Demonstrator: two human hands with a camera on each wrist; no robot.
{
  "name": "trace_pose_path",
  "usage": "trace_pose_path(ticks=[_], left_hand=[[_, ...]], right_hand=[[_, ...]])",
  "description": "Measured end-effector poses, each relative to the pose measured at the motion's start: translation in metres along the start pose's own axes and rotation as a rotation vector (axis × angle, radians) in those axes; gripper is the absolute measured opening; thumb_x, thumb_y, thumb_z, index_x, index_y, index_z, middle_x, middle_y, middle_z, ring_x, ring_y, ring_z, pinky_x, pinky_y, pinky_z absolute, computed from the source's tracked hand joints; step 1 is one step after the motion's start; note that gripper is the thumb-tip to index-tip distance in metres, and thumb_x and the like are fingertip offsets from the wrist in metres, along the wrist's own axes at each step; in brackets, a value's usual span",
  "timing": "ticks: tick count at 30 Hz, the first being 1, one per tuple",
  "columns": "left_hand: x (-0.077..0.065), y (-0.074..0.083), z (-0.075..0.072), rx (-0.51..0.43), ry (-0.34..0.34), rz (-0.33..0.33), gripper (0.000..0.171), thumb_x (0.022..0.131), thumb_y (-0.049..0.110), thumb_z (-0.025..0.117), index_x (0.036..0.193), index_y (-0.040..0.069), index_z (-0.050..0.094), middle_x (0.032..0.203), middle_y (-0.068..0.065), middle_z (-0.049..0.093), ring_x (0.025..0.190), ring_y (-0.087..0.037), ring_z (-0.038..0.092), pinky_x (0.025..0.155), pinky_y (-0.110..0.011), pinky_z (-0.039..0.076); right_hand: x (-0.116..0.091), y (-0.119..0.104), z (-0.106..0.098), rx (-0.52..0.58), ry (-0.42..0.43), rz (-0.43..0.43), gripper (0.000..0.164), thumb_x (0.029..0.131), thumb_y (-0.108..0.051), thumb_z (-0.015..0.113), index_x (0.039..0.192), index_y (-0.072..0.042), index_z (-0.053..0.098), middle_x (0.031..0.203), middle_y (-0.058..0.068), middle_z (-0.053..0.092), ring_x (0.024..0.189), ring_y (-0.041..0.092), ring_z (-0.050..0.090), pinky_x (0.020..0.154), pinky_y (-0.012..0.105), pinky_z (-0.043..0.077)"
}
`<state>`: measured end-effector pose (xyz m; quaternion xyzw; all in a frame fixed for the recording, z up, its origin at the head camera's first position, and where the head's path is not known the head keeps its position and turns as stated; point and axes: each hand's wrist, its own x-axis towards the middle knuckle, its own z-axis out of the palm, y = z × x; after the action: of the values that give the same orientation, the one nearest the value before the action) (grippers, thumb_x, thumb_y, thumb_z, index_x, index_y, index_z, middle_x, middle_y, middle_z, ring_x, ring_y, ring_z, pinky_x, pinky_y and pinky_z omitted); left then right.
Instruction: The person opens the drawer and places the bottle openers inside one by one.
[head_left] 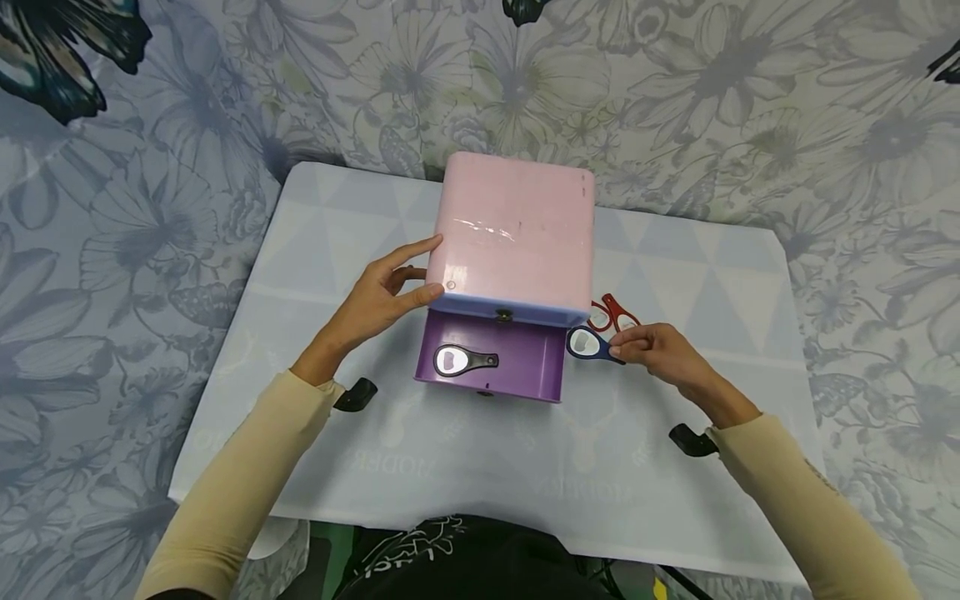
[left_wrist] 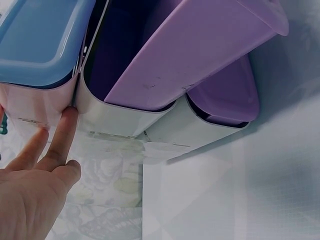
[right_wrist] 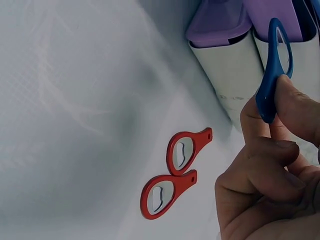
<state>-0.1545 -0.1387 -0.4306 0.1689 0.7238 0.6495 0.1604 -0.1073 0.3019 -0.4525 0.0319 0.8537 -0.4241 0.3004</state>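
Observation:
My right hand (head_left: 663,354) pinches a blue bottle opener (head_left: 600,350) by its handle, just right of the pulled-out purple drawer (head_left: 528,362). In the right wrist view thumb and fingertips press on the handle of this blue opener (right_wrist: 268,92), its ring tilted up. A black bottle opener (head_left: 480,360) lies in the drawer. My left hand (head_left: 375,296) rests its thumb and fingers on the left side of the pink-topped drawer box (head_left: 517,225); the left wrist view shows the fingers (left_wrist: 62,132) extended against its wall.
Two red bottle openers (right_wrist: 200,142) lie on the table close together, right of the box. Lower purple drawers (left_wrist: 227,92) sit in pale casings, and the upper drawer front is blue (left_wrist: 40,45). A patterned cloth (head_left: 712,308) covers the table; flowered wall covering (head_left: 517,92) stands behind.

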Motion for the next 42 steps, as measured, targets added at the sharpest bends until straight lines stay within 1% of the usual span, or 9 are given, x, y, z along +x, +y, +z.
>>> trace_pose_path(ticks=[6,14,19,24,30,33,36,40,42], left_hand=[[-0.001,0.001,-0.002,-0.001,0.008,-0.010,0.066,0.095,0.016,0.071,0.152,0.033,0.043,0.160,0.011,0.033,0.129,-0.026,0.054,0.095,-0.034,0.054],[0.000,0.001,-0.004,-0.005,0.018,-0.016,0.066,0.095,0.015,0.071,0.152,0.032,0.044,0.160,0.011,0.034,0.128,-0.026,0.053,0.093,-0.032,0.055],[0.001,0.001,-0.004,-0.020,0.008,-0.016,0.066,0.095,0.015,0.070,0.153,0.031,0.043,0.160,0.011,0.033,0.128,-0.027,0.053,0.093,-0.033,0.054],[0.001,0.001,-0.003,-0.026,0.003,-0.021,0.066,0.095,0.016,0.070,0.153,0.032,0.043,0.160,0.011,0.033,0.128,-0.026,0.053,0.094,-0.034,0.054],[0.001,-0.001,-0.002,-0.024,0.005,-0.025,0.065,0.095,0.016,0.070,0.152,0.032,0.044,0.160,0.012,0.033,0.128,-0.026,0.053,0.094,-0.035,0.054],[0.001,-0.001,-0.001,-0.024,0.006,-0.022,0.065,0.095,0.015,0.070,0.152,0.031,0.044,0.160,0.011,0.033,0.128,-0.026,0.053,0.095,-0.035,0.054],[0.001,-0.001,0.000,-0.027,0.006,-0.020,0.065,0.095,0.015,0.070,0.152,0.031,0.044,0.160,0.011,0.034,0.128,-0.026,0.053,0.095,-0.035,0.053],[0.001,-0.001,0.000,-0.030,0.002,-0.017,0.065,0.095,0.016,0.071,0.152,0.031,0.044,0.160,0.011,0.034,0.128,-0.026,0.053,0.096,-0.035,0.053],[0.001,0.000,0.000,-0.027,0.003,-0.015,0.065,0.095,0.016,0.071,0.152,0.031,0.044,0.160,0.011,0.034,0.128,-0.026,0.053,0.095,-0.035,0.053]], right_hand=[[-0.005,-0.004,-0.002,0.033,-0.022,-0.001,0.038,0.096,-0.021,0.068,0.123,0.006,0.065,0.071,-0.013,0.065,0.067,0.007,0.040,0.053,0.024,0.031],[-0.014,-0.021,0.000,0.088,-0.041,-0.042,0.034,0.096,-0.018,0.068,0.118,0.009,0.065,0.068,-0.013,0.066,0.060,0.004,0.037,0.050,0.023,0.026],[-0.016,-0.033,0.006,0.086,-0.046,-0.066,0.033,0.096,-0.017,0.069,0.118,0.008,0.066,0.071,-0.015,0.068,0.068,0.004,0.041,0.053,0.023,0.028],[-0.016,-0.043,0.017,0.072,-0.043,-0.074,0.032,0.095,-0.016,0.069,0.118,0.006,0.068,0.072,-0.014,0.069,0.074,0.006,0.044,0.056,0.025,0.030],[-0.015,-0.055,0.033,0.075,-0.031,-0.086,0.031,0.095,-0.018,0.070,0.116,0.004,0.070,0.082,-0.007,0.075,0.080,0.008,0.051,0.066,0.027,0.035],[-0.014,-0.058,0.040,0.087,-0.025,-0.098,0.029,0.095,-0.017,0.070,0.116,0.004,0.070,0.090,0.002,0.078,0.085,0.005,0.059,0.073,0.025,0.041],[-0.013,-0.061,0.045,0.107,-0.020,-0.106,0.029,0.095,-0.016,0.069,0.116,0.005,0.070,0.095,0.005,0.078,0.090,0.001,0.065,0.081,0.021,0.048],[-0.012,-0.063,0.052,0.140,0.004,-0.114,0.029,0.096,-0.014,0.068,0.116,0.007,0.070,0.096,0.009,0.078,0.090,0.001,0.069,0.084,0.020,0.052],[-0.012,-0.064,0.056,0.156,0.024,-0.117,0.029,0.096,-0.013,0.067,0.116,0.008,0.069,0.098,0.013,0.077,0.089,0.003,0.070,0.085,0.021,0.053]])
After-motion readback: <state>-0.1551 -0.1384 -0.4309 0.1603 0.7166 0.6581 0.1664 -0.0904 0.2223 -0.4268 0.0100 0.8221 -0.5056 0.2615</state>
